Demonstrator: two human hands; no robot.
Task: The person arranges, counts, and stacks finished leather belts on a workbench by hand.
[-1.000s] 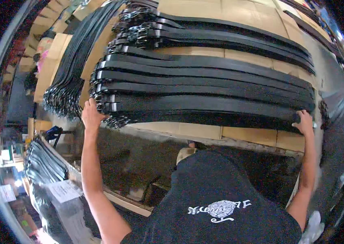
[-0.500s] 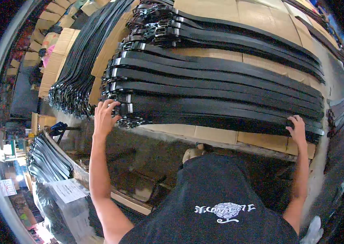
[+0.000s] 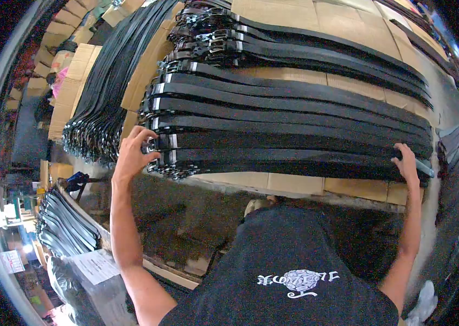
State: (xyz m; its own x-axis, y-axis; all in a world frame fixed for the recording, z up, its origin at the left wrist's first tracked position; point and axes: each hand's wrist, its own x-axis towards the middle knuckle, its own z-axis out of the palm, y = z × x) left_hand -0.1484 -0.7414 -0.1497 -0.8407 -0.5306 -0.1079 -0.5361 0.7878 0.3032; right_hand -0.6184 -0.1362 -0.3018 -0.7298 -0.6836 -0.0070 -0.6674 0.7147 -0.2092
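Rows of black belts [image 3: 294, 117] lie side by side in overlapping layers, buckles to the left and strap ends to the right. At the near edge of the rows, my left hand [image 3: 133, 155] curls its fingers and thumb around the buckle end of the front belt [image 3: 273, 156]. Far to the right, my right hand [image 3: 406, 164] grips the same belt near its strap end, fingers bent over it. Several metal buckles [image 3: 178, 171] of lower belts show beside my left hand. The fingertips of both hands are partly hidden.
Cardboard sheets [image 3: 294, 183] lie beneath the belts. Another dense pile of belts [image 3: 112, 89] stands at the left on cardboard. More straps [image 3: 66, 223] hang at lower left, near a plastic-wrapped bundle [image 3: 99, 290]. Further dark straps [image 3: 455, 149] lie at the right edge.
My left hand has shifted a little left, and my right hand a little right and farther from me. The front belt between them has shifted slightly on the pile.
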